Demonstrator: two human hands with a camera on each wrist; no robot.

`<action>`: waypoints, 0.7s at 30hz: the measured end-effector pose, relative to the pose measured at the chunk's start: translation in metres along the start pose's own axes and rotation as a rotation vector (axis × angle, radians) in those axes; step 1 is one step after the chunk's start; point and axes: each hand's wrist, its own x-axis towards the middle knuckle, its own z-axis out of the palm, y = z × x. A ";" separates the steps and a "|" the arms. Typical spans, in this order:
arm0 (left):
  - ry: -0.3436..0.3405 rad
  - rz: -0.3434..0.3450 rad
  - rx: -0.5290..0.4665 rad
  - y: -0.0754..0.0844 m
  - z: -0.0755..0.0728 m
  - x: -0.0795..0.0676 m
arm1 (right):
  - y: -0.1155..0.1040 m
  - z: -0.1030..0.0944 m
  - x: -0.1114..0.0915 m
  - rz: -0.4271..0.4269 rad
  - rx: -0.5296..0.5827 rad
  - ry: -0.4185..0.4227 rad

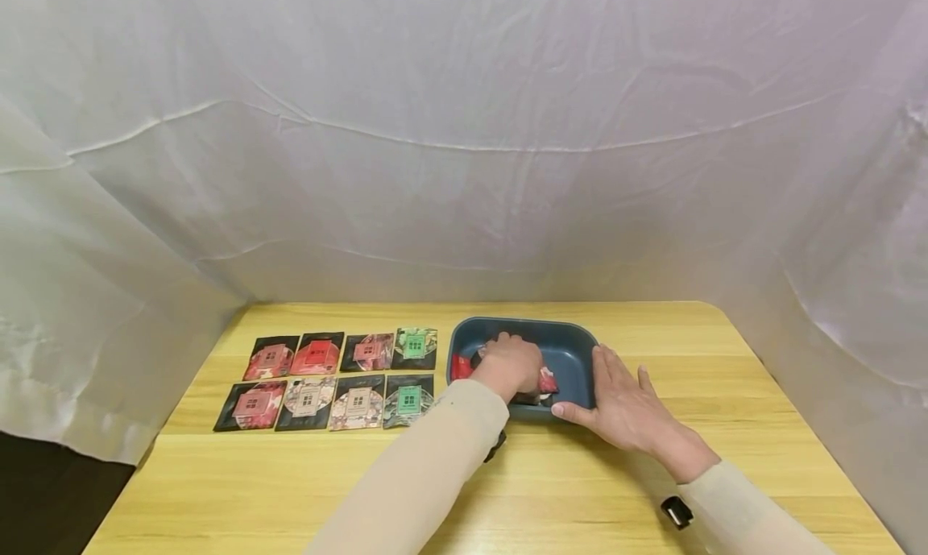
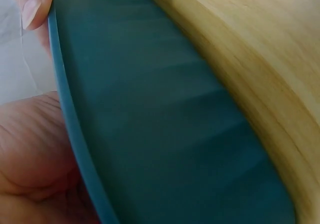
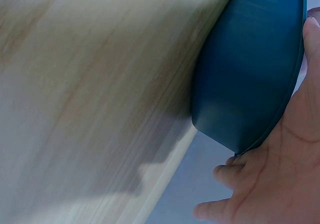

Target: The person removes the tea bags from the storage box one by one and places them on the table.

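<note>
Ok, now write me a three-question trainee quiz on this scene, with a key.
1. How many packets lie on the wooden table, outside the blue tub?
2. True or false: the left hand reaches inside the blue tub.
3. In the head view, what does the right hand touch?
A) A packet on the table
B) The right end of the blue tub
C) The white curtain

Key: 1. Eight, in two rows of four. 2. True. 3. B.

2 long cream sleeves, with 2 small black wrist devices.
</note>
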 end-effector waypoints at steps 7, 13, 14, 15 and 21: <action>0.022 -0.017 0.046 0.001 0.002 -0.001 | -0.001 -0.001 0.000 -0.008 0.000 0.004; 0.040 -0.031 0.095 0.001 0.000 -0.003 | -0.001 -0.001 0.000 -0.008 0.000 0.002; 0.046 -0.027 0.100 0.001 0.000 -0.003 | -0.001 -0.001 0.000 -0.006 0.000 0.000; 0.055 -0.022 0.106 0.002 0.000 -0.003 | -0.001 -0.001 0.000 -0.005 -0.001 -0.002; 0.114 0.011 0.158 0.003 0.001 -0.006 | 0.000 0.000 0.000 -0.003 0.000 -0.001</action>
